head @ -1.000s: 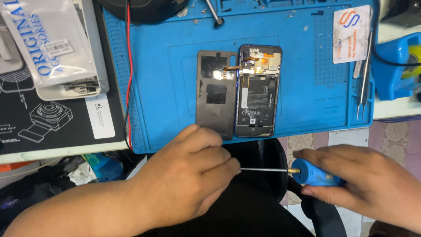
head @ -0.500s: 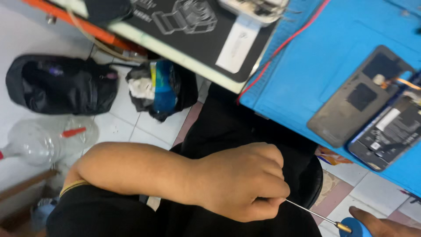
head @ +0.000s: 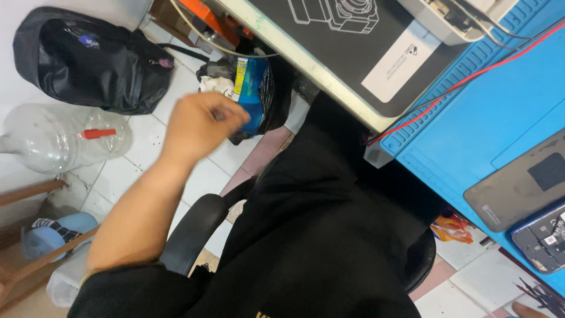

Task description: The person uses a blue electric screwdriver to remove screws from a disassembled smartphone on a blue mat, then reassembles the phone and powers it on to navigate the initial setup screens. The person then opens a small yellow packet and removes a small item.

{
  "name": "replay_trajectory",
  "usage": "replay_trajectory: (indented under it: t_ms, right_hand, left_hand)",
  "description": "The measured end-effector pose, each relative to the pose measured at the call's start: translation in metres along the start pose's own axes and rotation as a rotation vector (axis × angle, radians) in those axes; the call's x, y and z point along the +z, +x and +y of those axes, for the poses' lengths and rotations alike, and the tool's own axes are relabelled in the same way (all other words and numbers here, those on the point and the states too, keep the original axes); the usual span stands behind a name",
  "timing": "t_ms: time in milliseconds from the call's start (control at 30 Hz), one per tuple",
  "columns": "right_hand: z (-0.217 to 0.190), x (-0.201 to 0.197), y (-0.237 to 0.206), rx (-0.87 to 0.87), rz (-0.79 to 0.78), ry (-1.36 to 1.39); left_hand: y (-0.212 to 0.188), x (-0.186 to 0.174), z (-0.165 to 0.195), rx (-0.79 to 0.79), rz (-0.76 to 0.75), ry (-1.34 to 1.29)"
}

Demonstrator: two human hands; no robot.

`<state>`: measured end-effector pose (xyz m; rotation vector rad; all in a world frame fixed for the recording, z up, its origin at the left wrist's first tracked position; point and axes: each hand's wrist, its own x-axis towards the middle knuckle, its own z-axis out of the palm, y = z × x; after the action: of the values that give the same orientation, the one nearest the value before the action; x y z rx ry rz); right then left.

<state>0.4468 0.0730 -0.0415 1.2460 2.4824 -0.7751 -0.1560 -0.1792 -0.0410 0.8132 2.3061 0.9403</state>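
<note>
Phone repair workshop: blue mat (head: pixel 471 123), opened phone (head: pixel 544 238).

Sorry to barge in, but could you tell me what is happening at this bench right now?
A person seated at the bench has swung their left hand out to the side, fingers bunched, above a small bin with a blue wrapper in it; whether it holds anything is too blurred to tell. The right hand barely shows at the lower edge. An opened phone and its dark back cover lie untouched on the blue mat.

1 hand (head: pixel 203 121), 1 black bag (head: pixel 88 59), 1 clear jug (head: pixel 59 138), 2 phone pcs (back cover (head: pixel 521 188) + opened body (head: pixel 544 238))
</note>
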Motion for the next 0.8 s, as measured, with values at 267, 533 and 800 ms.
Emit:
replay_trajectory:
  t_ms: [267,533,800]
  right_hand:
    - [-0.002,-0.004,-0.034,0.051,0.066,0.138]
    - [-0.071,0.006,-0.078,0.345,0.221,0.611]
    - [-0.132,0.013,-0.049,0.466,0.233,1.563]
  left_hand:
    - [0.053,0.008,-0.105,-0.12,0.128,0.296]
    - [0.055,-0.007,-0.107,-0.143,0.12,0.519]
    - [0.046,-0.029,-0.025,-0.336,-0.345,0.538]
